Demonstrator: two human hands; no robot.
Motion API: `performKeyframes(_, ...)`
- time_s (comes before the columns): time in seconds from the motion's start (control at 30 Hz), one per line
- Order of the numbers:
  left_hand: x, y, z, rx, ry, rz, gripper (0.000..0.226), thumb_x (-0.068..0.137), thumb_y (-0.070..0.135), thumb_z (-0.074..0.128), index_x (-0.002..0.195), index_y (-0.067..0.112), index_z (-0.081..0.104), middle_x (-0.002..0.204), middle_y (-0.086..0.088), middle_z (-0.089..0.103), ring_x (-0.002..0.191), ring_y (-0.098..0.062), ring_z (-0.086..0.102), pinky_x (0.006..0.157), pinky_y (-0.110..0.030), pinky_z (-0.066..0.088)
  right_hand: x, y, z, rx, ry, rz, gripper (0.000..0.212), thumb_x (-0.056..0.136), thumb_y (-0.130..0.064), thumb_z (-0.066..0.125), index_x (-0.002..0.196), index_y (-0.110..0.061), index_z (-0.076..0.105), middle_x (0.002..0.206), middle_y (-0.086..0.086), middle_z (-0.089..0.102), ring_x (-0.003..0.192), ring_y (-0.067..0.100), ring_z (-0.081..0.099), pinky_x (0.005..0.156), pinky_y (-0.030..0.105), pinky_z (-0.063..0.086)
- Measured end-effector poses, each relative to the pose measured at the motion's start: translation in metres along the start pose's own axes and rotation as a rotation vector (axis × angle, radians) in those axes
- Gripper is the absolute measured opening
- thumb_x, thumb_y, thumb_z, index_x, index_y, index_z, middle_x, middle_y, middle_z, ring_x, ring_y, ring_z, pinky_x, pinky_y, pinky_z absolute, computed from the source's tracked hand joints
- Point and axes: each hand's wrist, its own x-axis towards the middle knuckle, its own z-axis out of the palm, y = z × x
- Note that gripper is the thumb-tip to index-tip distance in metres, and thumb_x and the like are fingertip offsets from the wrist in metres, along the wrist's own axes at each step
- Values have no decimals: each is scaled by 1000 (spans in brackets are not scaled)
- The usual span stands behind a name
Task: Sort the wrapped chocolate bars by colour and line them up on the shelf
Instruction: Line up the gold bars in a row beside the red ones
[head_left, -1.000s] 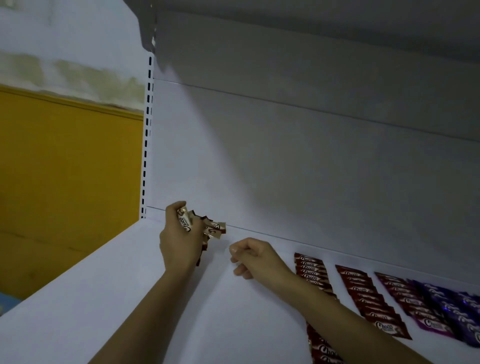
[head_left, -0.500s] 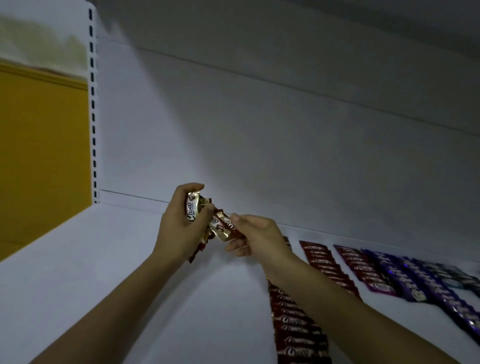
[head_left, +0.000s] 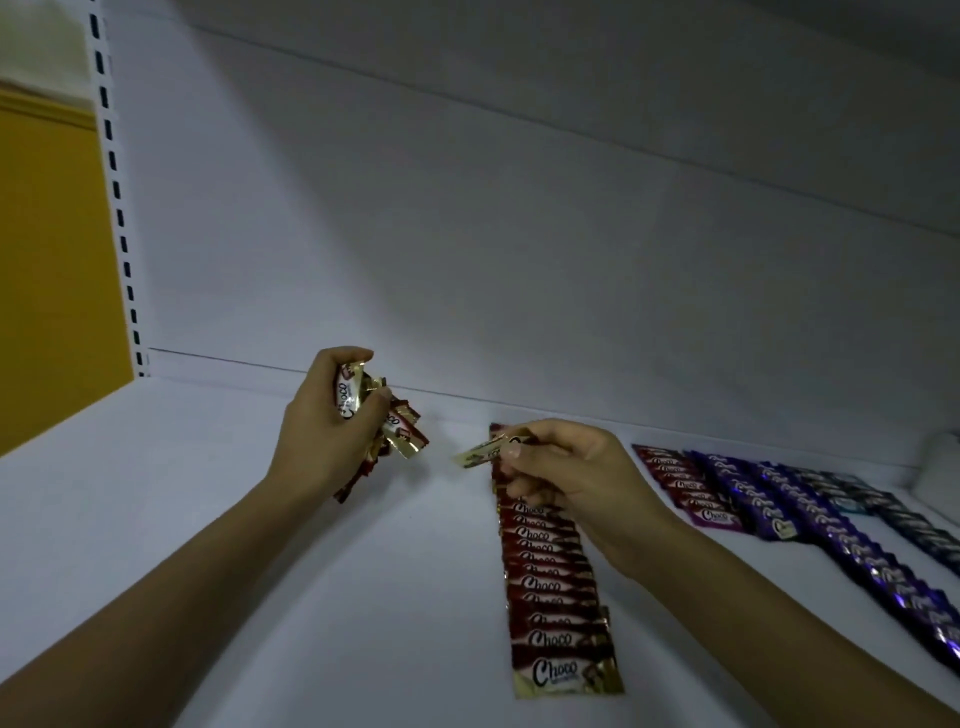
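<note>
"Choco" in white script repeats down the row of red-wrapped bars (head_left: 553, 639) — and also shows on the bundle of bars (head_left: 349, 402) in the left hand (head_left: 319, 436) and on one magenta-wrapped bar (head_left: 716, 516).

1. Left hand (head_left: 322, 436): bare, back of it toward the camera, slim fingers.
2. Left forearm (head_left: 156, 597): bare along its whole visible length, from the wrist to the near left edge of the view.
3. Right hand (head_left: 571, 478): bare, slim fingers; thumbnail (head_left: 513, 451) short and plain.
4. Right forearm (head_left: 779, 613): bare from the wrist to the near right edge.
5. Dim light; finer marks on either arm cannot be made out.
</note>
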Motion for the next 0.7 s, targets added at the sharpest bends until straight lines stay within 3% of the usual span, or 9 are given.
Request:
performKeyframes(0.1, -11, 12, 11, -21, -65, 27, 29, 91, 18, 61, 114, 32, 50, 84, 8, 66, 65, -10, 68, 52, -27, 56, -13, 0, -7, -25, 12, 5, 7, 85, -14, 64, 85, -15, 71, 81, -2, 70, 76, 12, 64, 69, 24, 53)
performKeyframes(0.17, -19, 18, 20, -19, -118, 54, 30, 91, 16, 61, 115, 31, 50, 81, 12, 65, 67, -3, 67, 51, -18, 53, -20, -1, -11, 12, 40, 48, 10, 88, -13, 56, 83, -10, 63, 85, 8, 69, 84, 23, 66, 82, 35, 55)
performKeyframes(0.2, -23, 20, 23, -11, -144, 73, 30, 91, 15, 61, 115, 30, 50, 78, 14, 65, 66, -2, 66, 49, -14, 50, -24, -3, -14, 26, 52, 64, 10, 88, -12, 52, 84, -8, 60, 86, 11, 70, 85, 24, 68, 83, 34, 55)
performKeyframes(0.27, -29, 23, 28, 16, -200, 98, 31, 92, 15, 60, 116, 30, 50, 76, 12, 64, 62, -4, 66, 46, -14, 48, -37, -8, -21, -65, 56, 41, 11, 89, -10, 51, 84, -9, 60, 75, 3, 70, 70, 12, 67, 67, 19, 51)
performKeyframes(0.33, -33, 26, 30, 37, -257, 102, 31, 92, 15, 60, 116, 31, 49, 77, 8, 64, 54, -11, 65, 41, -18, 48, -51, -12, -28, -212, 17, -30, 9, 88, -13, 58, 91, -8, 66, 79, 10, 70, 70, 21, 63, 66, 26, 48)
performKeyframes(0.4, -36, 28, 31, 48, -289, 105, 31, 92, 16, 60, 117, 31, 49, 79, 4, 65, 51, -16, 64, 37, -24, 48, -67, -14, -32, -346, -34, -95, 15, 81, -23, 69, 92, -13, 69, 84, 19, 69, 78, 32, 65, 75, 36, 52)
performKeyframes(0.53, -39, 31, 32, 80, -312, 167, 32, 92, 17, 60, 120, 26, 48, 85, 5, 63, 57, -13, 66, 41, -24, 51, -94, -5, -38, -496, -67, -148, 13, 62, -32, 73, 74, -27, 70, 69, -10, 70, 66, 2, 65, 70, 9, 48)
performKeyframes(0.7, -37, 28, 32, 108, -304, 181, 34, 92, 18, 61, 123, 25, 48, 89, 11, 61, 75, -3, 67, 57, -14, 53, -113, 16, -32, -701, -171, -150, 14, 78, -20, 73, 90, -26, 76, 78, -23, 66, 80, -6, 63, 75, 7, 44)
